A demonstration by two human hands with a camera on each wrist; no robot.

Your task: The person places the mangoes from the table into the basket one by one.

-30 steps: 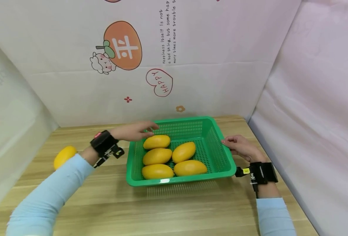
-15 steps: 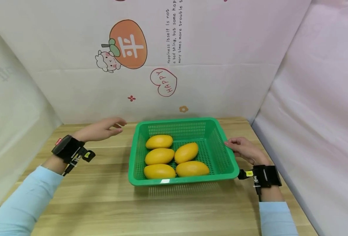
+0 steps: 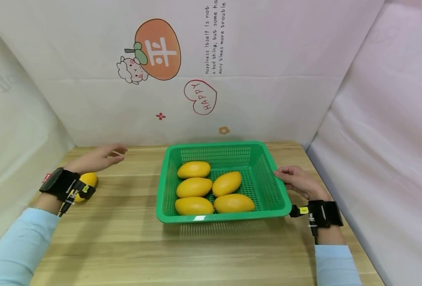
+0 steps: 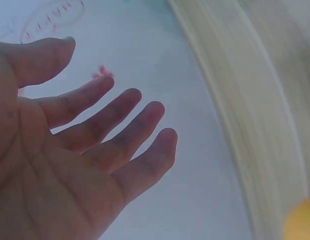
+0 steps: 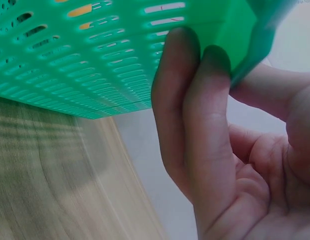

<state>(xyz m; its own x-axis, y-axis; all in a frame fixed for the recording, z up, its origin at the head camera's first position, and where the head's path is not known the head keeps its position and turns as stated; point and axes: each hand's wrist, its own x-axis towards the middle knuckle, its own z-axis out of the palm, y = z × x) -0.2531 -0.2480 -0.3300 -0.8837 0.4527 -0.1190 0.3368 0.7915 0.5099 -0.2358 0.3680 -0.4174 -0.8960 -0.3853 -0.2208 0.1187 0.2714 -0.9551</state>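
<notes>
A green plastic basket (image 3: 225, 218) with perforated walls stands on the table, holding several yellow mangoes (image 3: 194, 187). At its right side my right hand (image 3: 296, 180) pinches the rim; in the right wrist view two fingers (image 5: 210, 130) press the outer wall under the lip, and the thumb is partly hidden. My left hand (image 3: 101, 158) hovers over the left of the table with nothing in it, its fingers spread and relaxed. A loose mango (image 3: 91, 179) lies just below that hand, partly covered by the wrist camera; its edge shows in the left wrist view.
The wooden table (image 3: 153, 258) meets a white printed cloth (image 3: 268, 103) at the back. Another white cloth (image 3: 386, 159) hangs along the right side, and one more on the left. Each wrist wears a black strap with a small camera (image 3: 85, 190).
My left hand has moved left, from over the basket's left rim to above the loose mango. The right hand keeps its grip on the rim, and the basket's mangoes lie as before.
</notes>
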